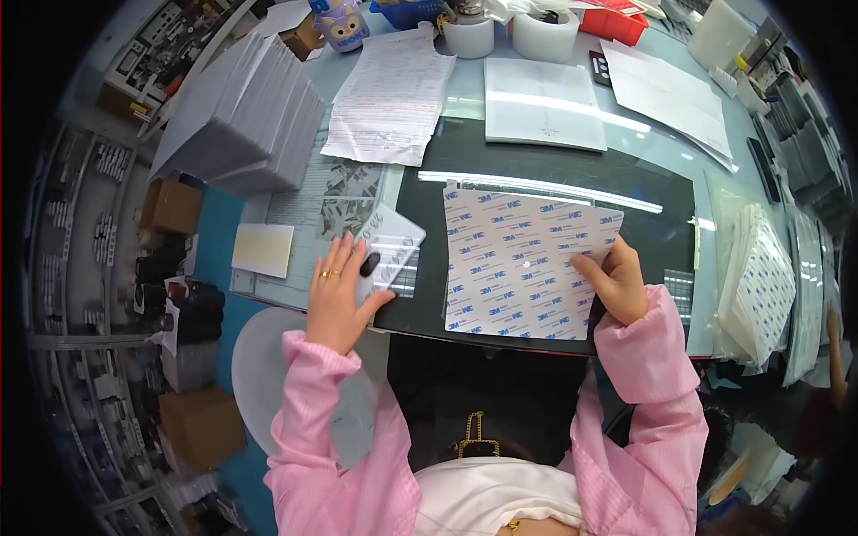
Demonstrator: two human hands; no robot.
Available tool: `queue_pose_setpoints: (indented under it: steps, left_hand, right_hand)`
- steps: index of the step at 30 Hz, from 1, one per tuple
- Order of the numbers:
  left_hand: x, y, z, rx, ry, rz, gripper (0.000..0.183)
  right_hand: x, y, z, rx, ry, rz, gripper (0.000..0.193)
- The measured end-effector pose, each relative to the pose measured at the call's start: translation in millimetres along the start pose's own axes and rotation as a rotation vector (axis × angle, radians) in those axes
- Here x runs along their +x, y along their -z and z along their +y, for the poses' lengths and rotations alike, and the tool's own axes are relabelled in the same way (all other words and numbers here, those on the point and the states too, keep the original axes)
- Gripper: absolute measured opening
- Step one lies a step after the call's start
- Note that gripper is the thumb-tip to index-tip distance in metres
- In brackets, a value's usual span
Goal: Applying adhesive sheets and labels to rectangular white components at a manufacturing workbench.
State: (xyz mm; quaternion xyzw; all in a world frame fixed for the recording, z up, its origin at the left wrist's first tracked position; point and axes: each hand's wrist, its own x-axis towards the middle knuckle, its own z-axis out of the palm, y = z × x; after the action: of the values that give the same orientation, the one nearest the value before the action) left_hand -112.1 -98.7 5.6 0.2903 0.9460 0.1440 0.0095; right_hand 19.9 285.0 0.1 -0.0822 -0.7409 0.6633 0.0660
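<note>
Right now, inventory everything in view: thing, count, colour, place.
Desk: one, pale green, centre
Mat: one, black, on desk
Sheet: one, white-blue, over mat
Plate: one, translucent, left of sheet
Card: one, white-yellow, left
Stack: one, grey, back left
Papers: several, white, back
Pad: one, white, behind sheet
Tubs: two, white, back centre
Bins: two, blue and red, back
Cup: one, purple, back left
Bags: several, clear, right
Boxes: several, brown, left
Shelves: several, grey, left
Sleeves: two, pink, below
Left hand: one, ringed, on plate
Right hand: one, bare, gripping sheet

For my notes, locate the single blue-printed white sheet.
In the head view, the blue-printed white sheet is right of centre, over the black mat, its right edge held by the right hand.
</note>
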Motion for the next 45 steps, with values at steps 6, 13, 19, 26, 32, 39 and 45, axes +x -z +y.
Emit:
queue_pose_setpoints:
  steps: [6, 13, 19, 26, 32, 39, 45]
  left_hand:
    - [-31.6, 40.4, 0.3, 0.022, -0.135, -0.185, 0.074]
    - [-42.8, 66.7, 48.2, -0.112, -0.508, 0.134, 0.027]
    - [-24.1, 25.1, 103.7, -0.13, -0.745, 0.103, 0.026]
    - [4.5, -3.6, 117.9, -0.085, -0.845, 0.119, 0.026]
    - [53.7, -25.7, 140.8, -0.142, -0.894, 0.179, 0.024]
    - [151.6, -64.5, 187.6, -0.089, -0.888, 0.228, 0.024]
    - [177.2, -43.7, 204.1, 0.129, -0.704, 0.049, 0.024]
  right_hand:
    - [-1.6, 5.1, 4.4, -0.005, -0.019, -0.007, 0.026]
    - [-1.8, 4.0, 1.7, -0.015, -0.038, -0.023, 0.026]
    - [-2.7, 1.3, 4.5, -0.039, -0.017, 0.001, 0.025]
    - [-2.2, -5.2, -5.1, -0.096, 0.074, 0.095, 0.022]
    - [8.8, 9.3, -11.4, -0.635, 0.319, 0.073, 0.018]
    - [26.1, 39.5, 0.6, -0.539, 0.267, 0.607, 0.023]
    - [19.8, 72.4, 23.0, -0.484, 0.17, 0.617, 0.02]
